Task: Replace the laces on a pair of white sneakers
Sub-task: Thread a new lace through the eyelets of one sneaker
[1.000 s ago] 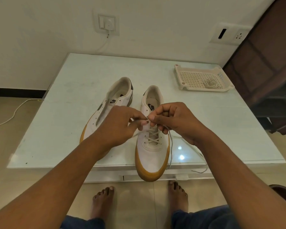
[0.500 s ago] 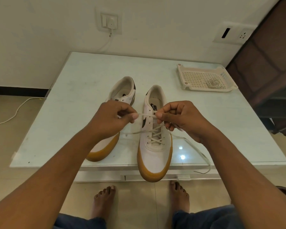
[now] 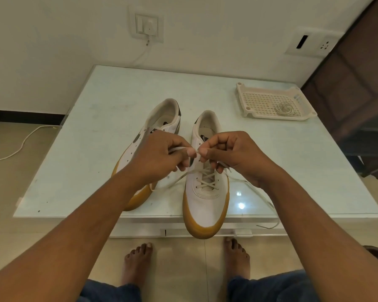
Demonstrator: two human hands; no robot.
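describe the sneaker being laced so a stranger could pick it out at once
On the pale table lie two white, tan-soled sneakers. It is the right sneaker, toe past the near edge. Only it, not the left sneaker, has a lace crisscrossed through its eyelets, pinched by the left hand and right hand.

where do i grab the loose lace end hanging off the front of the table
Pinch the lace tail at the stretch overhanging the table's front edge, coming from the near side with thumb and forefinger. There it curves free in the air. Further back it lies flat on the glass and would likely be harder to get under.
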